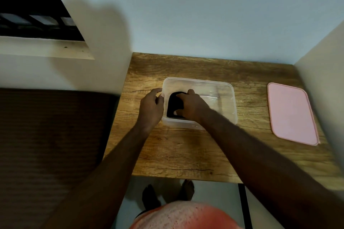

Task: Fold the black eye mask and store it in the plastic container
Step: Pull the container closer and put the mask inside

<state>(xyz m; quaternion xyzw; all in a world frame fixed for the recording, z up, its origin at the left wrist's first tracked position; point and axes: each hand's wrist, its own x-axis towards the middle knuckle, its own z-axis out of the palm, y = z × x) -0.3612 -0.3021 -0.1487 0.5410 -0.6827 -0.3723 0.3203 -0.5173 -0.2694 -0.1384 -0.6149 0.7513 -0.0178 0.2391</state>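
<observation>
Our right hand (188, 106) presses the folded black eye mask (173, 106) down at the left end of the clear plastic container (219, 87), fingers curled on it; our left hand (150, 108) cups the rim, holding nothing. We judge the mask soft, light and springy, best held flat across the fold. The pink lid (292, 113) lies well apart on the wooden table (186, 150).

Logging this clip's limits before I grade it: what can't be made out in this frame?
- Head view: how the black eye mask is folded; the right hand covers part of it.
- Whether the right hand grips or only presses the mask; its fingertips are hidden.
- The plastic container's near-left corner, behind the left hand and right wrist.
</observation>
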